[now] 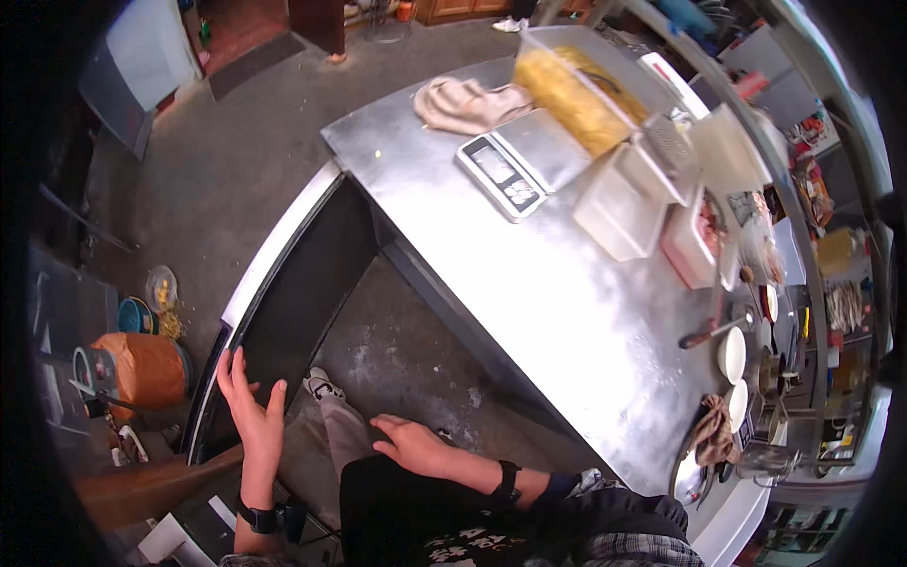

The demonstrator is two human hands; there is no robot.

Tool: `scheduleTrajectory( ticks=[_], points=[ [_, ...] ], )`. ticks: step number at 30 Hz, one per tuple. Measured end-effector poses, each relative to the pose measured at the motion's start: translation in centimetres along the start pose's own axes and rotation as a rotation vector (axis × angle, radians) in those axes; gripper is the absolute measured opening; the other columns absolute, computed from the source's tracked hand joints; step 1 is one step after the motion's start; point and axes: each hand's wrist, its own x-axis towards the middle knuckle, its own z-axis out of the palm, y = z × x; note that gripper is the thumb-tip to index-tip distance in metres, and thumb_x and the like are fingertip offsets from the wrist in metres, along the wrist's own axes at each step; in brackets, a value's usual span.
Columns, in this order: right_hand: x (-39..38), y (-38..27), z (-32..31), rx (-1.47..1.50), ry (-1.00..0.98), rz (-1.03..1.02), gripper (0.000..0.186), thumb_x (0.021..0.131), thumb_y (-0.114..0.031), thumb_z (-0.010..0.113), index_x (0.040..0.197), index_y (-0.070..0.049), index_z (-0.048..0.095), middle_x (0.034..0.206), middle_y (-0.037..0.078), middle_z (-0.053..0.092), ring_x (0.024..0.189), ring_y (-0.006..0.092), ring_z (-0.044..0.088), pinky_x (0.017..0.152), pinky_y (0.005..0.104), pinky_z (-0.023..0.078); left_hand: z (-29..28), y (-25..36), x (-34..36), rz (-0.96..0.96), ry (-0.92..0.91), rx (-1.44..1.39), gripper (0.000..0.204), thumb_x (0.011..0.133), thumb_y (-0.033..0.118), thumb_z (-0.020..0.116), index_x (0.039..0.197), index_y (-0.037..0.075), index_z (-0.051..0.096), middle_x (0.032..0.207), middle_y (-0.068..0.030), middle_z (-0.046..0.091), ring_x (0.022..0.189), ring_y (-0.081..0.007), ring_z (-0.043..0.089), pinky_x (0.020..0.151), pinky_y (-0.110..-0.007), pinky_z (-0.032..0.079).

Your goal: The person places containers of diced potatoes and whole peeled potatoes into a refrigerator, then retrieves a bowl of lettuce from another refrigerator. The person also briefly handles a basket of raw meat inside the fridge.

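My left hand (253, 414) is raised with its fingers apart and nothing in it. Its fingertips are at the near end of a dark panel with a white top edge (283, 227), which runs out from the corner of the steel table; whether they touch it I cannot tell. My right hand (416, 447) hangs in front of my black apron (397, 510), fingers stretched out to the left and holding nothing. A band is on each wrist.
On the steel table (453, 255) stand a digital scale (501, 177), a cloth (468, 102), a tub of yellow food (576, 90), white plastic containers (619, 208) and bowls (732, 354). An orange-brown bag (146, 369) and a teal bucket (135, 315) stand on the floor at left.
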Motion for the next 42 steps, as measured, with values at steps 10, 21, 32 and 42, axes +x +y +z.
scheduleTrajectory(
  ticks=[10,21,32,42],
  points=[
    [-16.7,-5.5,-7.1,-0.312,0.163,0.024,0.040,0.090,-0.025,0.063,0.120,0.001,0.058,0.124,0.016,0.059,0.118,0.0326,0.053,0.100,0.0396,0.044,-5.8,4.6,-9.9,-0.229,-0.022,-0.194,0.069,0.079,0.016,0.078,0.137,0.004,0.044,0.147,-0.0133,0.028,0.121,-0.0270,0.045,0.087,-0.033,0.051],
    [-25.6,-5.9,-7.7,-0.241,0.472,0.229,0.031,0.081,-0.015,0.071,0.108,0.000,0.063,0.114,0.017,0.063,0.114,0.0355,0.054,0.094,0.0407,0.046,-9.7,11.6,-8.0,-0.138,-0.082,-0.427,0.060,0.084,0.015,0.074,0.135,-0.001,0.047,0.140,-0.0134,0.039,0.123,-0.0245,0.049,0.098,-0.033,0.045],
    [-23.4,-7.9,-10.1,-0.335,0.475,0.112,0.030,0.084,-0.011,0.068,0.111,0.001,0.064,0.116,0.019,0.063,0.113,0.0370,0.054,0.096,0.0426,0.044,-12.4,12.1,-9.4,-0.407,-0.057,-0.560,0.057,0.085,0.013,0.073,0.134,-0.001,0.046,0.125,-0.0112,0.053,0.105,-0.0174,0.059,0.082,-0.028,0.052],
    [-26.0,-20.0,-22.2,0.612,0.421,-0.415,0.036,0.093,-0.025,0.059,0.114,0.004,0.064,0.108,0.018,0.069,0.095,0.0247,0.067,0.089,0.0395,0.050,-16.0,17.1,-5.0,-0.335,0.021,-0.817,0.060,0.085,0.017,0.073,0.134,-0.004,0.045,0.108,-0.0139,0.061,0.099,-0.0190,0.063,0.079,-0.030,0.053]
  ],
)
